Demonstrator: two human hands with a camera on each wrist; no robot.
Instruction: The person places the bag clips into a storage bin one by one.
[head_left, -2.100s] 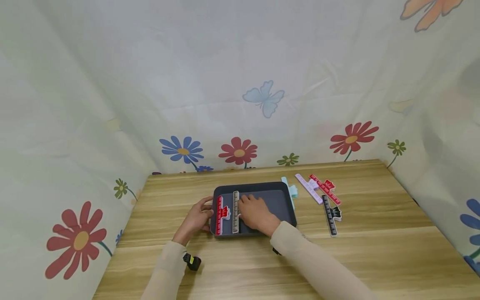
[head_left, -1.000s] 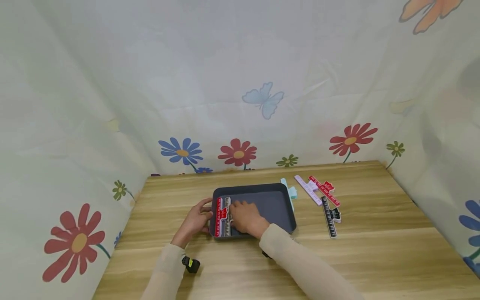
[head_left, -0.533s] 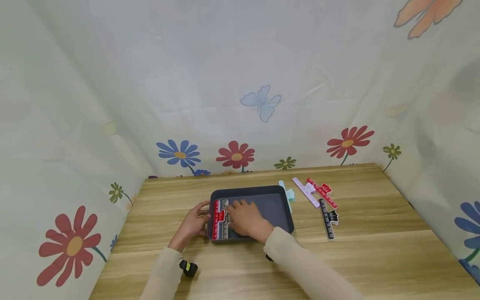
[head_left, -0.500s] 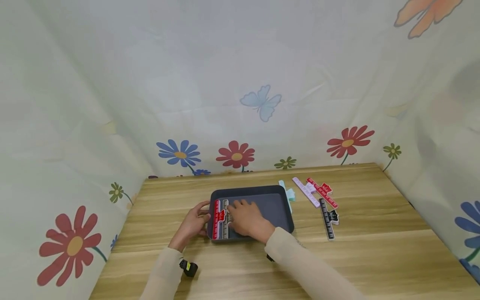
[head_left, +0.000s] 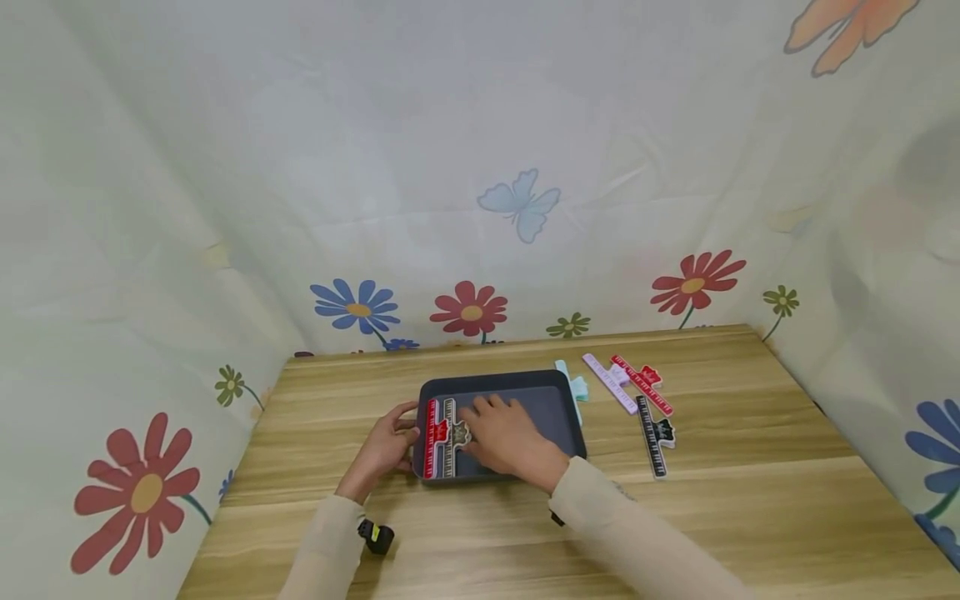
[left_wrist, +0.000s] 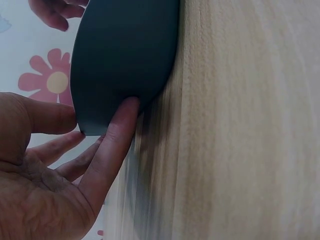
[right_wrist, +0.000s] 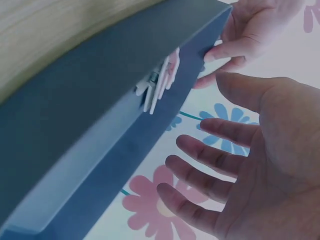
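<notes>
Left hand (head_left: 386, 442), fingers straight, touches tray (head_left: 542, 417) wall. Right hand (head_left: 501, 432) spread, holding nothing; dark clip (head_left: 450, 446) just left of it.

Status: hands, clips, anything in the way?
Left hand touching left end of tray; right hand open over it. Red clip, dark clip inside, side by side. Right hand hides part of tray.
</notes>
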